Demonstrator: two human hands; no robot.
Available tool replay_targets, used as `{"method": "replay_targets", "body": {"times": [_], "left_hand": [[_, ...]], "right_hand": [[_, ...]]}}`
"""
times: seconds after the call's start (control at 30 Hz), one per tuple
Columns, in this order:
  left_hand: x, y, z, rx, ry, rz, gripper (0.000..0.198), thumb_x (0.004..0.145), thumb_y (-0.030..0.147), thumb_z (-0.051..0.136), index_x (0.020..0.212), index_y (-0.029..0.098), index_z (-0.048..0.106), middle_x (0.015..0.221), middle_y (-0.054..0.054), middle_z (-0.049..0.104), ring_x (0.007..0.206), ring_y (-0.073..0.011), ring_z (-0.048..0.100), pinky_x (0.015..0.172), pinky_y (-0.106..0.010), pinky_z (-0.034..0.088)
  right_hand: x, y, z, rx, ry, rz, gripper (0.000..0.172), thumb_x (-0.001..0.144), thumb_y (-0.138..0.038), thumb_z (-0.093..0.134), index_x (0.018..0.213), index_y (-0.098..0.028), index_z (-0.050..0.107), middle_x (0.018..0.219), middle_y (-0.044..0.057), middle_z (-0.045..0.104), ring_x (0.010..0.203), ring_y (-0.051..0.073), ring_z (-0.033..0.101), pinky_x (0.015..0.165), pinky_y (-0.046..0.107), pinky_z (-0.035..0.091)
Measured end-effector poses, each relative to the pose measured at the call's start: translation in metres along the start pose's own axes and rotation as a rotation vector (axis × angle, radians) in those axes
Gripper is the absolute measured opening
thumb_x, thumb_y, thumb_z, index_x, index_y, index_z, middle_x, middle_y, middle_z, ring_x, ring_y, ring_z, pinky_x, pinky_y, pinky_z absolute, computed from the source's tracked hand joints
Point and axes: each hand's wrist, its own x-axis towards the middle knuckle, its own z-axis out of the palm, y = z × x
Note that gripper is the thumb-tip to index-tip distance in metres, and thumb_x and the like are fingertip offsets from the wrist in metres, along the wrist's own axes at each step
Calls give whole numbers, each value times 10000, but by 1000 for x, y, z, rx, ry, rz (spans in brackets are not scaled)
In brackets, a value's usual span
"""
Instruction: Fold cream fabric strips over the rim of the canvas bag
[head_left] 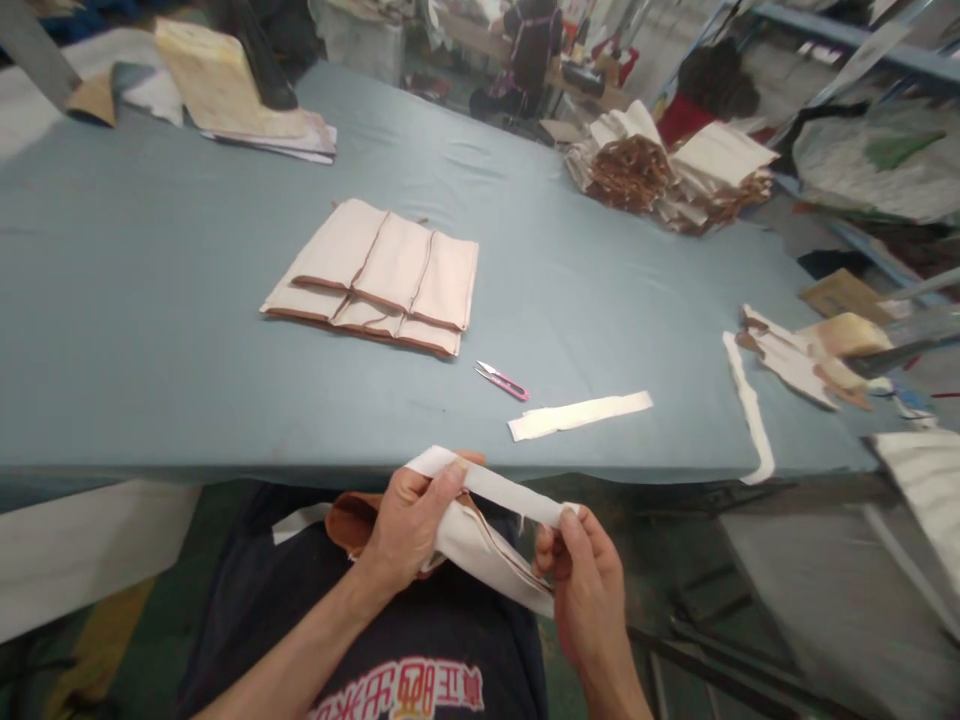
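Note:
Between my two hands, over my lap at the table's front edge, a white strip [504, 490] is stretched along a cream fabric piece [491, 560] with brown edging. My left hand [416, 515] pinches the strip and the fabric near one end, thumb on top. At the other end, my right hand [581, 560] grips the strip between thumb and fingers. Brown material [351, 522] and a loose white strip end [300, 522] stick out left of my left hand. Pink-handled thread snips [504, 381] and a loose cream strip [581, 414] lie on the table just beyond.
Two sewn cream panels [390, 265] with brown edges lie overlapped on the blue-green table cover [150, 380]. Bundled cream and brown pieces [667, 170] sit at the back right. Another narrow strip [748, 405] and scraps [795, 355] lie at right. A person [525, 50] is in the background.

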Motion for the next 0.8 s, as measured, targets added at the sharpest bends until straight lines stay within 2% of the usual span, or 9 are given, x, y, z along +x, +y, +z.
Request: {"method": "replay_targets", "body": {"times": [0.13, 0.27, 0.37, 0.53, 0.63, 0.7, 0.8], "left_hand": [[-6, 6, -12, 57, 67, 20, 678, 683, 679, 841, 975, 70, 784, 525, -4, 648, 411, -64, 449, 399, -168, 319], [-12, 7, -17, 90, 71, 15, 626, 715, 665, 814, 936, 80, 786, 544, -25, 675, 393, -74, 438, 383, -185, 315], [-15, 8, -19, 155, 46, 34, 574, 763, 636, 789, 921, 84, 794, 577, -38, 687, 453, -93, 492, 421, -185, 353], [-24, 13, -24, 280, -40, 50, 573, 868, 633, 677, 993, 89, 806, 615, -46, 683, 510, -107, 503, 467, -189, 373], [-32, 20, -27, 377, -116, 66, 555, 904, 607, 631, 983, 91, 818, 611, -45, 663, 527, -103, 470, 485, -188, 343], [-38, 24, -28, 453, -172, 91, 537, 935, 580, 589, 948, 96, 822, 602, -44, 652, 522, -99, 438, 486, -192, 313], [-44, 30, -27, 531, -234, 116, 502, 970, 533, 540, 955, 118, 822, 616, -43, 663, 527, -111, 446, 492, -202, 313]], "right_hand": [[-3, 20, -9, -11, 32, 67, 524, 805, -668, 805, 792, -202, 568, 626, -39, 593, 505, 84, 489, 478, 169, 435], [-7, 32, -14, -63, 28, 105, 562, 793, -711, 786, 760, -192, 573, 618, -34, 588, 502, 80, 479, 481, 171, 421], [-9, 39, -16, -97, 44, 121, 578, 773, -736, 783, 773, -188, 596, 617, -28, 598, 500, 85, 476, 481, 181, 408], [-4, 46, -27, -212, -2, 101, 579, 777, -746, 757, 774, -180, 635, 634, 2, 630, 517, 114, 493, 493, 220, 423], [2, 34, -32, -345, 122, -24, 589, 785, -753, 722, 887, -175, 685, 722, 36, 688, 596, 162, 578, 539, 259, 482], [3, 17, -27, -446, 158, -129, 536, 838, -697, 696, 963, -176, 703, 815, 63, 731, 713, 197, 651, 648, 295, 538], [-5, -16, -3, -508, -18, -281, 358, 907, -538, 685, 1015, -198, 719, 962, 83, 765, 913, 237, 707, 823, 335, 556]]}}
